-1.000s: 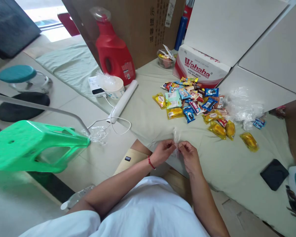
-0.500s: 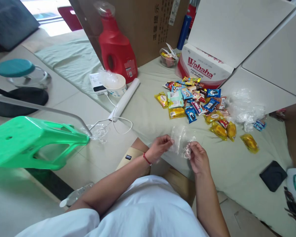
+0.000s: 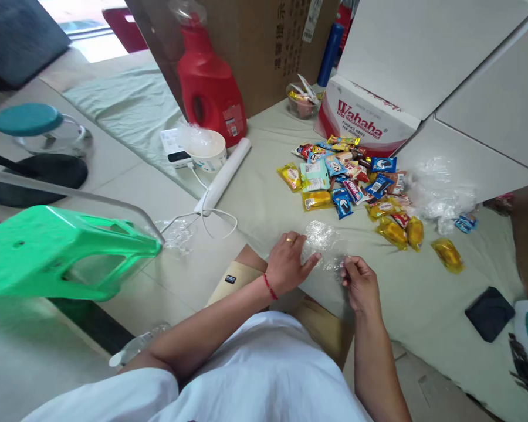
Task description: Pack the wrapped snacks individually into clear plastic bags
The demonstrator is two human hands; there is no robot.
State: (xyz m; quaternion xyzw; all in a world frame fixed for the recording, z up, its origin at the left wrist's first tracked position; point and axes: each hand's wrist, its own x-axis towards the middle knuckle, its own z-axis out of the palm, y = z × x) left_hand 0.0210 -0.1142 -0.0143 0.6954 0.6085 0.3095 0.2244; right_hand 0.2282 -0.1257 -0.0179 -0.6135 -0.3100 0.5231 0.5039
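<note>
A clear plastic bag [image 3: 324,239] lies crinkled between my hands near the front edge of the cloth-covered surface. My right hand [image 3: 361,282] pinches its lower right corner between thumb and fingers. At the bag's left side is my left hand [image 3: 288,262], palm down, thumb held away from the fingers; its fingertips touch the film. A ring and a red string bracelet [image 3: 270,286] are on that hand and wrist. Beyond the bag sits a pile of wrapped snacks [image 3: 354,187], with yellow packets [image 3: 392,232] nearest my right hand.
More crumpled clear bags [image 3: 440,190] lie right of the snacks. Behind stand a Wahaha box [image 3: 365,120] and a red jug [image 3: 211,82]. A white roll [image 3: 224,176], cable and paper cup [image 3: 207,155] are at left, a green stool [image 3: 66,246] further left. A black pouch [image 3: 490,313] lies right.
My left hand has let go of its pinch on the bag and spread its fingers. The bag has spread flatter and further away from me. My right hand still pinches it.
</note>
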